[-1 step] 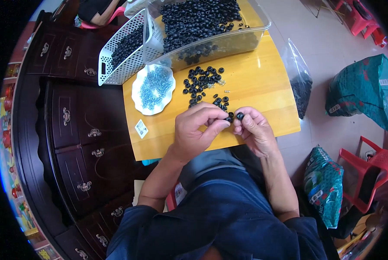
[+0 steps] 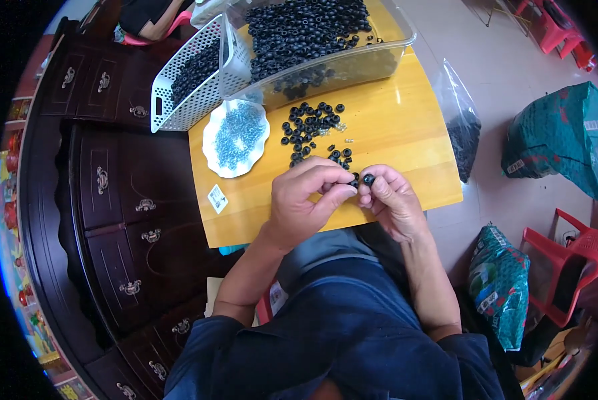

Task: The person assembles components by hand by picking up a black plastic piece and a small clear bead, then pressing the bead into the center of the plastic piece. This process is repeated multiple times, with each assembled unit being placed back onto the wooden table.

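Note:
Above the near edge of the yellow wooden table [image 2: 415, 160] my hands work close together. My left hand [image 2: 307, 197] is closed, thumb and forefinger pinching a small black plastic piece [image 2: 354, 181] partly hidden by the fingertips. Right beside it, my right hand [image 2: 393, 199] grips a round black plastic cap [image 2: 369, 179] with a hole in its end. Whether the two pieces touch I cannot tell. Loose black caps [image 2: 310, 122] lie beyond my hands, with a few small clear pieces [image 2: 341, 127] among them. A scalloped white dish [image 2: 211, 155] holds many small clear bluish pieces [image 2: 240, 137].
At the table's far side stand a clear plastic bin [image 2: 395, 50] of black caps and a perforated white basket [image 2: 162, 107]. A white label [image 2: 217, 199] lies at left. Dark drawers [image 2: 125, 193] flank the table; green bags [image 2: 555, 137] and a red chair [image 2: 582, 260] are at right. Another person's arm [image 2: 157, 28] shows far left.

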A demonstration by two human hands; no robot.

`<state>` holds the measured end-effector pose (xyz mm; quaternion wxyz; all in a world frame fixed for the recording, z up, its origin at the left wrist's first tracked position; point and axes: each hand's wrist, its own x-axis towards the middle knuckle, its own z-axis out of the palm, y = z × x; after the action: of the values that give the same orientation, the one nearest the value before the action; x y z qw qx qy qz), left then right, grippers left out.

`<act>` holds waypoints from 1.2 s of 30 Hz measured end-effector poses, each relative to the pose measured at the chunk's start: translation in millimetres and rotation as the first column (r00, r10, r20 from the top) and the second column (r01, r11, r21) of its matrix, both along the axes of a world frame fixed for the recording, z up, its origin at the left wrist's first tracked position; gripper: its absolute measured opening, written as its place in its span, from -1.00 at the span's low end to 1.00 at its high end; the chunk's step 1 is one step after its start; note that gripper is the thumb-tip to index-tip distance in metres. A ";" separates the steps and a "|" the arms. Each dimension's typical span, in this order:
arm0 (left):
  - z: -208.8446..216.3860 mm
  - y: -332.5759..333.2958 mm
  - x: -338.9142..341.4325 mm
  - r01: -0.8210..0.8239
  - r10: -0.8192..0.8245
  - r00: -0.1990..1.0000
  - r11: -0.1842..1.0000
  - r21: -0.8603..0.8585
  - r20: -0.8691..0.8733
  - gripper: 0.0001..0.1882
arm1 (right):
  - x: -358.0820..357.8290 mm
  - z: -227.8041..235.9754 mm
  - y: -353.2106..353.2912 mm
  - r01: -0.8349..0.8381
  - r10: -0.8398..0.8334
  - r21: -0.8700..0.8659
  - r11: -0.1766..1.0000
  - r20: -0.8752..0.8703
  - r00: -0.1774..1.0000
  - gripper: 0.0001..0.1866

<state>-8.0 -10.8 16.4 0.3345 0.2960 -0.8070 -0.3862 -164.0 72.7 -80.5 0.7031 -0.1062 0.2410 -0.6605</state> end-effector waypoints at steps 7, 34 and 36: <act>-1.7 2.5 -9.4 0.048 -0.047 0.999 0.999 -0.009 0.021 -0.86 | 1.3 3.5 0.9 -0.036 0.037 -0.032 0.999 0.010 0.999 -0.71; -11.2 0.3 -1.6 0.059 -0.058 0.998 0.998 -0.021 0.040 -0.85 | 2.3 9.7 1.0 -0.032 0.028 -0.041 0.999 -0.089 0.996 -0.75; -10.8 -0.8 1.9 0.081 -0.082 0.995 0.997 0.022 0.059 -0.86 | 1.8 12.9 0.8 -0.040 0.035 -0.050 0.998 -0.108 0.994 -0.75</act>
<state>-6.1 -11.6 5.5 0.2913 0.2778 -0.8242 -0.3984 -162.3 73.5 -67.7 0.6986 -0.1641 0.2590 -0.6466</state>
